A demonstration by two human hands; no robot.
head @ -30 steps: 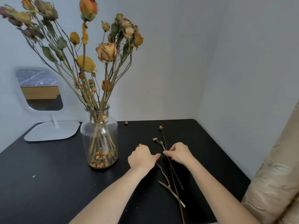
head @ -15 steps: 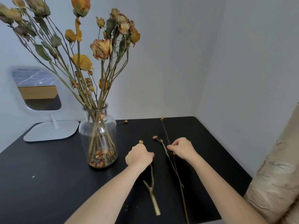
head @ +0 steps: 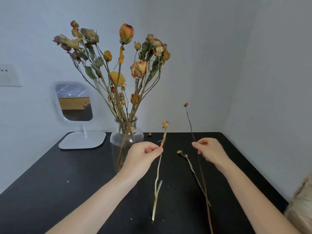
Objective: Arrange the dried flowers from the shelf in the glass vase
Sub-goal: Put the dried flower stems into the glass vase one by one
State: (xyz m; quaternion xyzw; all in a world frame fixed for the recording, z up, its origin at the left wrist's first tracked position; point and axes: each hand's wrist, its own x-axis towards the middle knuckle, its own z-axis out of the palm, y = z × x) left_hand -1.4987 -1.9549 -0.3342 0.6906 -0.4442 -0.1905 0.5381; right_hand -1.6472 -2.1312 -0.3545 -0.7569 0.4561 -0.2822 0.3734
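**Two stems raised, vase next**

Both hands have lifted their stems off the black table (head: 67,191), where they lay flat half a second ago. The left hand (head: 141,156) pinches a pale forked stem (head: 157,174) between thumb and fingertips, just below its small orange bud. The stem stands nearly upright, its cut end low over the table. The right hand (head: 211,152) pinches a thin dark stem (head: 189,119), fingers curled round it and its tiny bud well above the hand. A third stem (head: 192,168) lies on the table between the two arms.

The glass vase (head: 128,137) stands just left of the left hand and already holds a full bouquet (head: 138,69). The step in hand looks like carrying loose stems to the vase. The next move likely calls for raising the forked stem's cut end above the rim and threading it down among the crowded stalks. That needs a light touch, since the dried blooms look brittle.
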